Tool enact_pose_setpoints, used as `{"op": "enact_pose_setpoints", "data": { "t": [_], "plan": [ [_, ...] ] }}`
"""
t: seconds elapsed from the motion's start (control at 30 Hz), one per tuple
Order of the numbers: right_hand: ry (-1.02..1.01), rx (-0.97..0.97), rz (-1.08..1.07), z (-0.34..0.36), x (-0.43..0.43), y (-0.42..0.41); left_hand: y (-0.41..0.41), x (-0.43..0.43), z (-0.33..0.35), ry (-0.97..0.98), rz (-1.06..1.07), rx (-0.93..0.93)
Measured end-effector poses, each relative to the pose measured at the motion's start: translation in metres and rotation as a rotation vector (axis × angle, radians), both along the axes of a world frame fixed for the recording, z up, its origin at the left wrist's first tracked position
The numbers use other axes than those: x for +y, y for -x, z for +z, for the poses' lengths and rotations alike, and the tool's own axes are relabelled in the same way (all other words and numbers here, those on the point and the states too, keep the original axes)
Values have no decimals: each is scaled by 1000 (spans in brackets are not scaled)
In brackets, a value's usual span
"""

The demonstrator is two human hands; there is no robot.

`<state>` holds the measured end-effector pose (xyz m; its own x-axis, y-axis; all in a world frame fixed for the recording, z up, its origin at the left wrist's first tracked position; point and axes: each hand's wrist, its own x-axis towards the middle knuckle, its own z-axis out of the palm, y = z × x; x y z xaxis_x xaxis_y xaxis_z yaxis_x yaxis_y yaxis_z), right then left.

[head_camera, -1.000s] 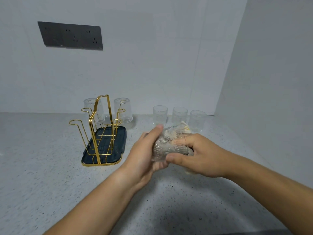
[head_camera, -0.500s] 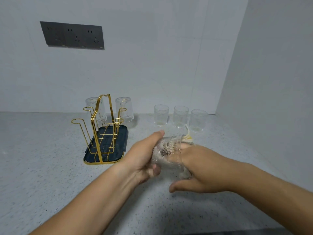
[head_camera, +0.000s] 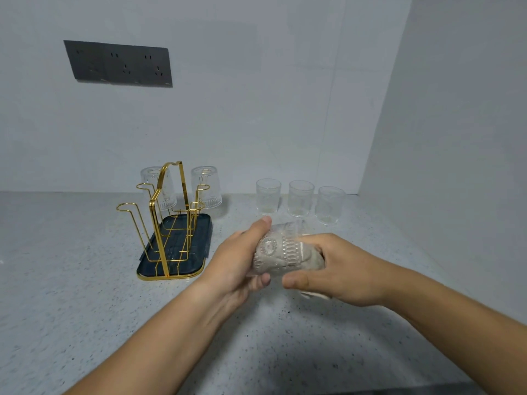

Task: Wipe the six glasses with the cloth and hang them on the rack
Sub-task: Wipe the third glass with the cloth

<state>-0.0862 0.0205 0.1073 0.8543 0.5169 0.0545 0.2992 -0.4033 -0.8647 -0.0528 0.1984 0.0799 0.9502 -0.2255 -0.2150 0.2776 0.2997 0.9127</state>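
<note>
In the head view, a patterned glass [head_camera: 278, 250] is held on its side above the speckled countertop [head_camera: 71, 280], in front of the person and between the two hands. Its base end is gripped by the left hand [head_camera: 238, 259], whose thumb is laid over the top of the glass and whose fingers are curled under it. At the mouth end, a grey-beige cloth [head_camera: 310, 260] is grasped by the right hand [head_camera: 345, 269], with the fingers curled over it and the thumb set beneath. The cloth is seen through the glass wall, stuffed inside, and a pale edge of it is shown below the right palm. How far the right fingers reach into the glass cannot be told.

To the left, a gold wire rack [head_camera: 168, 212] is stood on a dark tray [head_camera: 204, 238] with a gold rim. Two glasses are hung upside down on its far pegs: the left hung glass [head_camera: 155, 182] and the right hung glass [head_camera: 206, 186]. The nearer pegs are bare.

Beyond the hands, near the wall corner, three glasses are set upright in a row, just apart from one another: the left standing glass [head_camera: 268, 196], the middle standing glass [head_camera: 301, 198] and the right standing glass [head_camera: 329, 205].

A dark socket panel [head_camera: 118, 64] is fixed to the back wall above the rack
</note>
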Motion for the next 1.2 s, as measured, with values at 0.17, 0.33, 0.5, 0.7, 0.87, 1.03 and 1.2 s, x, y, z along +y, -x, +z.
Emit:
{"op": "enact_pose_setpoints", "data": {
  "t": [0.17, 0.33, 0.5, 0.7, 0.87, 1.03, 1.2],
  "plan": [
    [-109, 46, -210, -3, -11, 2, 3, 7, 2, 37, 74, -32],
    [-595, 299, -312, -11, 1, 10, 5, 2, 2, 1, 264, -182],
    [-676, 376, -149, -10, 6, 21, 7, 2, -2, 6, 339, -297],
    [-728, 334, -317, -8, 7, 13, 7, 3, -1, -31, 374, -355],
    [-759, 358, -290, -1, 5, 13, 9, 4, -1, -67, 360, -425],
    [-730, 410, -214, 0, -4, 10, 12, 6, -1, -95, 345, -470],
    [-711, 418, -77, 1, -11, 8, 11, 7, 5, -46, 329, -428]
  ]
}}
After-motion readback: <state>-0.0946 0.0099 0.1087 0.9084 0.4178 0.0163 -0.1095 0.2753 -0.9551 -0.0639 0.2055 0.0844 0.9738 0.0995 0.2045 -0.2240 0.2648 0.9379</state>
